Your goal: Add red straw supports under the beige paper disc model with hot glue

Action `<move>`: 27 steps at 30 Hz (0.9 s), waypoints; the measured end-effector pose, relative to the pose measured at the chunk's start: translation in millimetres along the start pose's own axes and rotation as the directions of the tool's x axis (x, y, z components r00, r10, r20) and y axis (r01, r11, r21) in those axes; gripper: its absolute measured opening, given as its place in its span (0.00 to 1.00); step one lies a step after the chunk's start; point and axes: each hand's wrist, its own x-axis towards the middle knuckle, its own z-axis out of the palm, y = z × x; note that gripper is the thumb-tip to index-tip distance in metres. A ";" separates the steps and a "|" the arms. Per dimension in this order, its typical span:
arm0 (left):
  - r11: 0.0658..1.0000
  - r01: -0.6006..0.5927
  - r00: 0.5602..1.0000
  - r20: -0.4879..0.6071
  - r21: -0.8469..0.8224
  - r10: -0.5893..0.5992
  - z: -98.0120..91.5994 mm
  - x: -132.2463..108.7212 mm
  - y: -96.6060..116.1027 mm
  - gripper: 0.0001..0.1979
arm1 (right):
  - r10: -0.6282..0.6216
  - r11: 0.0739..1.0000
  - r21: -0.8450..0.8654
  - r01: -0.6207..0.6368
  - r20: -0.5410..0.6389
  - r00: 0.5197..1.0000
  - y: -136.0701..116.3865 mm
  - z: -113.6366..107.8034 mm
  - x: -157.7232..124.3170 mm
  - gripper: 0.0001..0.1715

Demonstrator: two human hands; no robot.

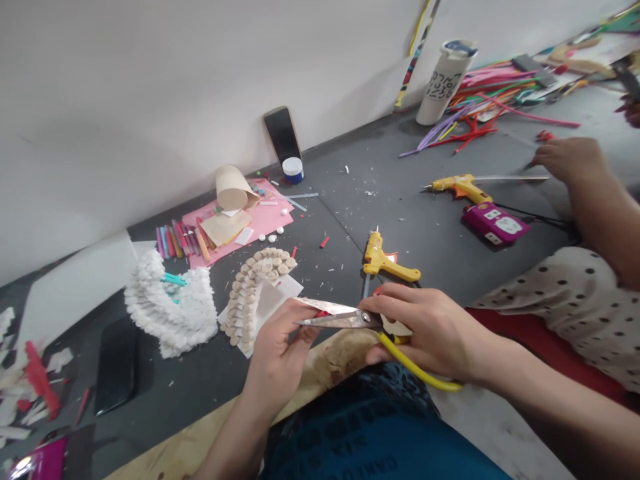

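Observation:
My right hand grips yellow-handled scissors, and their steel blades point left toward my left hand. A small red piece lies at the blades, and the curled fingers of my left hand seem to pinch it. A beige piece sits under my right fingers. Just left of my hands stands an arch of small wooden discs on white paper. A yellow hot glue gun lies just beyond the scissors.
Another person's hand and polka-dot sleeve are at the right, near a second glue gun. A white fluffy craft piece, pink paper, coloured pipe cleaners and a black phone lie on the grey surface.

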 end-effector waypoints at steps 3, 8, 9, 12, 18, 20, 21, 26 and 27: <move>0.998 0.037 0.999 -0.015 -0.056 -0.038 1.3 0.3 0.0 0.05 | 0.019 0.999 0.034 -0.019 0.007 1.000 0.4 0.8 -2.1 0.17; 0.996 0.052 0.999 -0.011 -0.070 -0.053 2.2 1.6 1.1 0.03 | 0.027 0.998 0.051 -0.028 0.008 1.000 1.4 0.5 -4.8 0.17; 0.998 0.039 0.999 -0.006 -0.051 -0.039 2.5 1.7 1.4 0.04 | 0.029 0.998 0.047 -0.029 0.005 1.000 1.7 0.4 -5.1 0.17; 1.000 0.018 1.000 -0.005 -0.016 -0.018 3.7 1.7 2.0 0.06 | 0.024 0.999 0.043 -0.024 -0.001 1.000 2.5 0.4 -5.4 0.19; 1.000 0.000 1.000 -0.009 0.002 0.000 4.7 1.3 1.0 0.08 | 0.027 0.998 0.065 -0.026 -0.012 1.000 2.4 0.2 -4.8 0.30; 1.000 -0.012 1.000 -0.006 0.020 0.012 4.6 1.2 0.4 0.09 | 0.034 0.997 0.065 -0.034 -0.006 0.999 1.9 -0.5 -4.4 0.33; 1.000 -0.013 1.000 -0.008 0.021 0.013 4.6 1.2 0.2 0.09 | 0.041 0.997 0.062 -0.040 -0.003 0.999 1.7 -0.9 -4.2 0.33; 1.000 -0.004 1.000 -0.012 0.007 0.004 5.8 1.2 -0.5 0.09 | 0.038 0.999 0.031 -0.038 -0.003 0.999 0.8 -2.3 -2.8 0.33; 1.000 -0.008 1.000 -0.012 0.011 0.008 6.1 1.3 -0.8 0.09 | 0.034 0.999 0.026 -0.034 -0.001 0.999 0.7 -2.5 -2.5 0.34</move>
